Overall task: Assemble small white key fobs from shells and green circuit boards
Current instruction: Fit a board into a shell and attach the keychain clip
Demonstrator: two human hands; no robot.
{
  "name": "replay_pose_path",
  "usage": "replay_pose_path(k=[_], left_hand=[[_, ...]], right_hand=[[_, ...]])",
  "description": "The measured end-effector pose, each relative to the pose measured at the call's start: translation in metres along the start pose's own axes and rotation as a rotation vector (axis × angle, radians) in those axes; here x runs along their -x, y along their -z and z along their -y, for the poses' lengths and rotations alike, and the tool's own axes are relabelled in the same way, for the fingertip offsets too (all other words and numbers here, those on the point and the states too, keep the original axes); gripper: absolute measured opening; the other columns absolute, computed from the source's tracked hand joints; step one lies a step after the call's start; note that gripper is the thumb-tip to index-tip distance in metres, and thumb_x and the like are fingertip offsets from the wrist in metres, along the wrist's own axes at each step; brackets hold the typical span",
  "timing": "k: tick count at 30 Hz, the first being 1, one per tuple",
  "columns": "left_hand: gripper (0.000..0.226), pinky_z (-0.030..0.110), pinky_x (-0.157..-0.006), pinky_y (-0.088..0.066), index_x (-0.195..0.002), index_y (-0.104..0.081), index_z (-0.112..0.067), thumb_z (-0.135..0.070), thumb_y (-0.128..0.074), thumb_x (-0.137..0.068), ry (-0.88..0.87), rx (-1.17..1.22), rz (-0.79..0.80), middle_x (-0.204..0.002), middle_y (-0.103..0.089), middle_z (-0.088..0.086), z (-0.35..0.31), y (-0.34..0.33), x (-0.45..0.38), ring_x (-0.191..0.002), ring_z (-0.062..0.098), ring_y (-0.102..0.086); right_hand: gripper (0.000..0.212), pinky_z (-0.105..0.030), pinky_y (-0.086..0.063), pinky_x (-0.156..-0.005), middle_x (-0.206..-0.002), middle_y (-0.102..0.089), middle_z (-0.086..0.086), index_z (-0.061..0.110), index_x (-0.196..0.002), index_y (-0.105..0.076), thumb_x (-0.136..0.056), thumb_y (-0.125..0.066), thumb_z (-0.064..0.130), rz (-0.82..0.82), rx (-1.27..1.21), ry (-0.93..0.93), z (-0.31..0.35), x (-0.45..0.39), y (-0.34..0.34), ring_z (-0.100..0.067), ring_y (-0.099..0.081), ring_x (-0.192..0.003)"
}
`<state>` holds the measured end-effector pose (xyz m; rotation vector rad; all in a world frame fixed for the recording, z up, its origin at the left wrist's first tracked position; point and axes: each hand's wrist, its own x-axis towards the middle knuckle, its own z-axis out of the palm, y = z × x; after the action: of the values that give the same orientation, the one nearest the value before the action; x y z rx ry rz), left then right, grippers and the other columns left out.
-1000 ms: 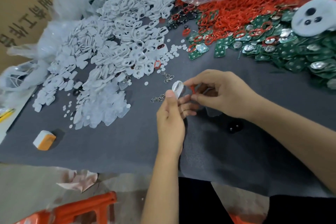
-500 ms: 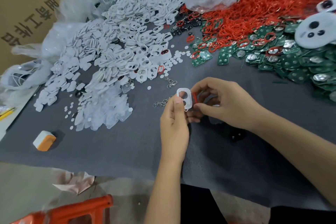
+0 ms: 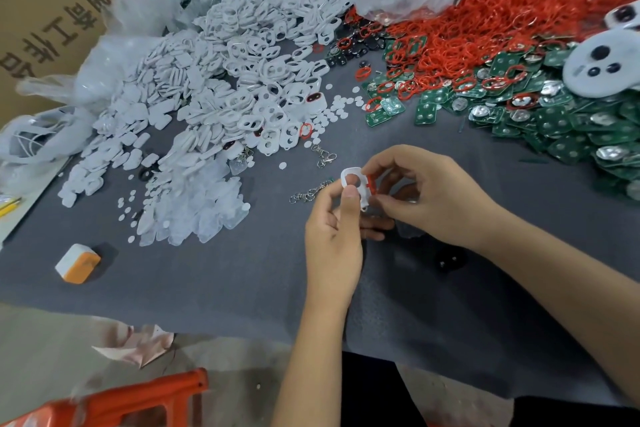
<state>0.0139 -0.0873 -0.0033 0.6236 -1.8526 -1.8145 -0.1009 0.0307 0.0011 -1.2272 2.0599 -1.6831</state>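
A white shell [image 3: 354, 184] is pinched upright in the left hand [image 3: 332, 229], thumb pressed on its face. Just beside it, a red ring [image 3: 371, 183] is pinched in the right hand [image 3: 427, 192] against the shell's edge. Seating the ring seems the step in hand; a green board is probably needed next. Beyond the grip, shells [image 3: 242, 80], red rings [image 3: 502, 10] and green boards [image 3: 554, 121] are heaped.

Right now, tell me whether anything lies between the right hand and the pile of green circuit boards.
Nothing visible does. The right hand pinches a red ring against the white shell held by the left hand; only bare grey mat lies toward the green circuit boards.
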Motion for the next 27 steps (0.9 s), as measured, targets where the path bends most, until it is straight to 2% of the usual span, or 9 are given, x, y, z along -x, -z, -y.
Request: replay_pose_path(k=[8,13,20,25,27], left_hand=[[0.021,0.024,-0.059,-0.056,-0.114,-0.069,-0.028,-0.039,-0.052,-0.108,-0.030,0.004,0.028,-0.086,-0.076,0.010,0.0003,-0.0001,0.0017,-0.070,0.026,-0.076],[0.019,0.024,-0.059,-0.056,-0.112,-0.068,-0.027,-0.036,-0.052,-0.109,-0.030,0.011,0.033,-0.085,-0.076,0.011,0.0005,-0.0003,0.0019,-0.068,0.025,-0.076],[0.018,0.024,-0.058,-0.055,-0.121,-0.060,-0.019,-0.029,-0.052,-0.109,-0.034,0.043,0.034,-0.083,-0.075,0.008,0.0031,0.0000,0.0003,-0.067,0.025,-0.075],[0.018,0.024,-0.058,-0.055,-0.125,-0.055,-0.018,-0.025,-0.052,-0.109,-0.029,0.051,0.042,-0.086,-0.077,0.008,0.0041,-0.0009,-0.0002,-0.069,0.024,-0.076],[0.018,0.024,-0.058,-0.056,-0.126,-0.053,-0.020,-0.023,-0.053,-0.108,-0.038,0.056,0.057,-0.087,-0.078,0.007,0.0035,-0.0011,-0.0001,-0.069,0.023,-0.076]], right_hand=[[0.035,-0.021,-0.056,-0.077,-0.099,-0.068,0.012,0.026,-0.111,-0.069,-0.085,-0.079,0.005,-0.024,0.029,0.038,-0.0034,0.0007,-0.0014,-0.013,-0.070,-0.092],[0.035,-0.022,-0.056,-0.079,-0.100,-0.069,0.014,0.026,-0.112,-0.070,-0.085,-0.078,0.005,-0.029,0.044,0.041,-0.0042,0.0007,-0.0003,-0.011,-0.070,-0.092],[0.032,-0.028,-0.057,-0.081,-0.099,-0.068,0.012,0.022,-0.113,-0.070,-0.085,-0.077,0.006,-0.029,0.048,0.037,-0.0025,0.0004,-0.0013,-0.013,-0.069,-0.090],[0.040,-0.040,-0.059,-0.085,-0.106,-0.071,0.007,0.017,-0.125,-0.064,-0.088,-0.078,0.009,-0.019,-0.002,-0.004,-0.0047,0.0005,-0.0011,-0.014,-0.070,-0.087],[0.035,-0.042,-0.059,-0.083,-0.104,-0.071,0.005,0.016,-0.121,-0.066,-0.089,-0.077,0.010,-0.024,0.013,-0.004,-0.0045,0.0004,-0.0007,-0.014,-0.070,-0.086]])
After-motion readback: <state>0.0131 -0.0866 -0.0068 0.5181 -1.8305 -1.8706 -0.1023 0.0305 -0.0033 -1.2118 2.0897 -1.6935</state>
